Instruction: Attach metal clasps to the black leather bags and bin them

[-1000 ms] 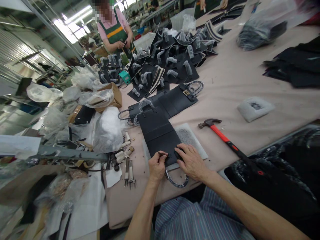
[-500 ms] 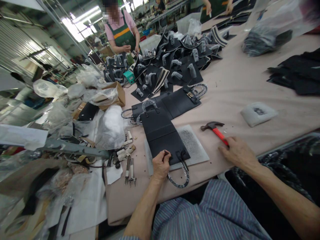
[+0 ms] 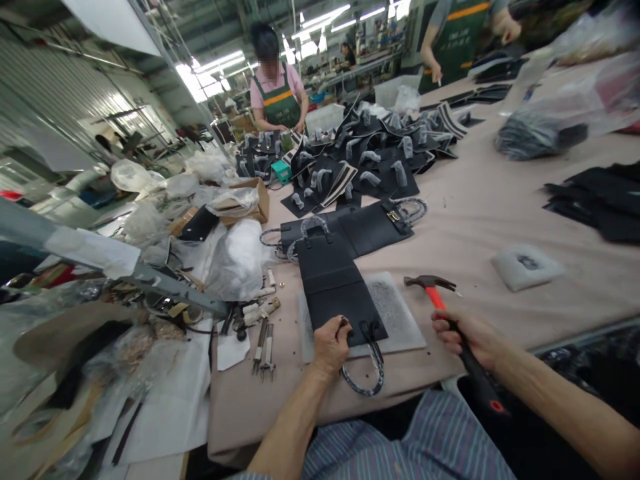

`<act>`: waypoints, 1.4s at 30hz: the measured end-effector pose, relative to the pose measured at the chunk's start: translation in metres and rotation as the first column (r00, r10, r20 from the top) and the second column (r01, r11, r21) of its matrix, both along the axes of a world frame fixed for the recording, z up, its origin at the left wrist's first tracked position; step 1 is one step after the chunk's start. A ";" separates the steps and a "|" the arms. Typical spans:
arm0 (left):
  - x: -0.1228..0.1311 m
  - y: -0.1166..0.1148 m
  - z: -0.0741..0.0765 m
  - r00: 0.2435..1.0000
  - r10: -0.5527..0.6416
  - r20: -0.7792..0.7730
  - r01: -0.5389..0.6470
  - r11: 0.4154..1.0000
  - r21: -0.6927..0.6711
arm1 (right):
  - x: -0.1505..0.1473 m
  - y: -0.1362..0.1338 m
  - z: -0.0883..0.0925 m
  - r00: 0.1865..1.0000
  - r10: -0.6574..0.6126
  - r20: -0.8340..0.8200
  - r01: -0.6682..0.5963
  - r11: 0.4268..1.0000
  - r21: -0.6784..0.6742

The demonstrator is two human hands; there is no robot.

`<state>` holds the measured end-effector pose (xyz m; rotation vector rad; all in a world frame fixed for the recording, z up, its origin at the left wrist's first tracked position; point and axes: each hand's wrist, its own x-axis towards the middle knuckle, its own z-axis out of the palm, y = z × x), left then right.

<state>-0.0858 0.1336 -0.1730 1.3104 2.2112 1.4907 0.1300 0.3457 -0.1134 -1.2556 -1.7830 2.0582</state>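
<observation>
Left hand (image 3: 331, 345) pinched on near edge of black bag panel (image 3: 340, 293), laid on grey pad (image 3: 397, 313); right hand (image 3: 465, 335) clamped round hammer (image 3: 435, 293). Hand tools (image 3: 264, 343) are laid alongside, further panels (image 3: 370, 227) beyond. Hammer, previously on the table (image 3: 475, 220), is now raised.

My right hand (image 3: 467, 337) is off the black bag (image 3: 340, 290) now. It moves over to the hammer (image 3: 453, 327), wraps around the handle and lifts it off the table (image 3: 500, 200). My head comes up, so I see more room.
</observation>
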 end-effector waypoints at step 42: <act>0.001 -0.003 -0.006 0.995 0.004 -0.099 -0.004 1.000 0.001 | 0.017 0.025 -0.031 0.939 -0.015 0.344 -0.272 0.581 0.767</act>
